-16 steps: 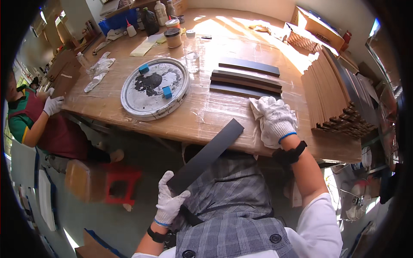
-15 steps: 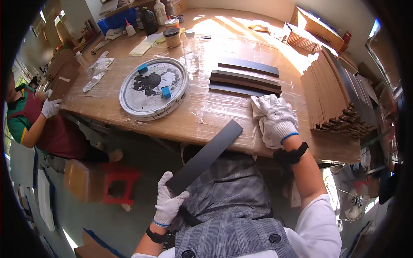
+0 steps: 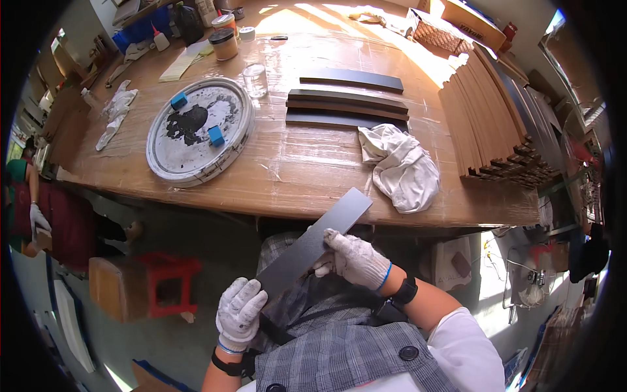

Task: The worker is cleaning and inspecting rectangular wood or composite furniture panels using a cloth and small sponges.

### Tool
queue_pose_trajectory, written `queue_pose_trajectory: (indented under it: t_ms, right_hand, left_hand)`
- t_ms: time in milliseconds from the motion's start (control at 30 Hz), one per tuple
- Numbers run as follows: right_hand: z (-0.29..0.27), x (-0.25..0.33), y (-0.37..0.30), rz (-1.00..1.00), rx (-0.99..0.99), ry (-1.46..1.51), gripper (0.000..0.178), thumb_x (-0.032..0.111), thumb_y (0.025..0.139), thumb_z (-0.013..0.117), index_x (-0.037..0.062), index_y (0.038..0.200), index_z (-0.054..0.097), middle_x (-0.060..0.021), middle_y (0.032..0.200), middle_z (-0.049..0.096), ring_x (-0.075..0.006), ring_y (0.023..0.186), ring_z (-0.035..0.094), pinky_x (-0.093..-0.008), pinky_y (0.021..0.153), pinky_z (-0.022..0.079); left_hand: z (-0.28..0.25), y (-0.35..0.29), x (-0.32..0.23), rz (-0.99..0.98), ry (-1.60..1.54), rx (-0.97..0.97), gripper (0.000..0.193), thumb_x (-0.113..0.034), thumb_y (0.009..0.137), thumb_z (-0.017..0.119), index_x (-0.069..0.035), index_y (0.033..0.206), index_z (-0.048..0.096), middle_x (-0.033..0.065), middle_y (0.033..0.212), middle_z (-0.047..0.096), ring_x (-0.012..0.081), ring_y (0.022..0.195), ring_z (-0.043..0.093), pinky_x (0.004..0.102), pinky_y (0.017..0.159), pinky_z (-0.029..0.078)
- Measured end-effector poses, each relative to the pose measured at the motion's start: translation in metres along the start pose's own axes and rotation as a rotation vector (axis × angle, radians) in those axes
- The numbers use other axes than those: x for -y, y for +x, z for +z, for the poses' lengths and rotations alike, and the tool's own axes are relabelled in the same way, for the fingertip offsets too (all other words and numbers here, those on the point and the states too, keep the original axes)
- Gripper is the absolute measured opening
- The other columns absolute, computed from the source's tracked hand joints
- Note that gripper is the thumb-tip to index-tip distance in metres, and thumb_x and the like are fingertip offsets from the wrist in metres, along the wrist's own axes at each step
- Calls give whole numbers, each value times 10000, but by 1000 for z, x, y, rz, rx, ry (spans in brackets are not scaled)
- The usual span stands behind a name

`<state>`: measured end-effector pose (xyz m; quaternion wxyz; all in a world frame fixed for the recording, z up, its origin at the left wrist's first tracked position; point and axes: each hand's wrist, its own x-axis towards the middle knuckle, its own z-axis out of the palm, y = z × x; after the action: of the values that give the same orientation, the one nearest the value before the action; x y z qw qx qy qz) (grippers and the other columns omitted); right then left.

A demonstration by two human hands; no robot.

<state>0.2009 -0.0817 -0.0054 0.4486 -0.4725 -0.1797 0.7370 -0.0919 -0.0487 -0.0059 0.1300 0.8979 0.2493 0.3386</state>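
Note:
A flat dark grey board (image 3: 313, 245) slants across my lap, its far end near the table edge. My left hand (image 3: 240, 312), in a stained white glove, grips its near lower end. Around its right edge, about midway along, my gloved right hand (image 3: 356, 258) is closed, thumb on top. A crumpled white cloth (image 3: 405, 171) lies on the table just beyond my right hand. Several similar dark strips (image 3: 347, 108) rest side by side behind it. To the left, a round white lid-like tray (image 3: 157, 160) carries black smears and two blue blocks (image 3: 216, 136).
A tall stack of brown boards (image 3: 480, 124) stands on the table's right. Jars (image 3: 224, 46), a clear cup of liquid (image 3: 255, 80) and bottles (image 3: 187, 23) stand at the back left. A red stool (image 3: 173, 281) is on the floor; a co-worker (image 3: 49, 215) is at far left.
My right hand has left the white cloth and come down to take hold of the board. The view has shifted slightly; the co-worker's hand has lowered.

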Motion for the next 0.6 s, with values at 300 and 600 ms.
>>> queue_pose_trajectory:
  t_ms: [300,600]
  right_hand:
    - [16,4,9,-135,-138,-90,438,339,982,576,34,1296,557,-68,1153,641,-138,991,623,-301,857,521]
    - [47,10,21,-120,46,-487,449,349,1000,524,93,1369,515,-109,1225,614,-207,1114,582,-306,967,460]
  left_hand:
    - [-1,-3,11,-262,267,67,536,-34,821,645,-134,1341,560,146,1430,475,398,1320,432,499,1085,368]
    - [25,38,10,-415,25,141,950,-292,683,821,-25,1460,345,214,1251,546,390,1095,547,478,956,437]
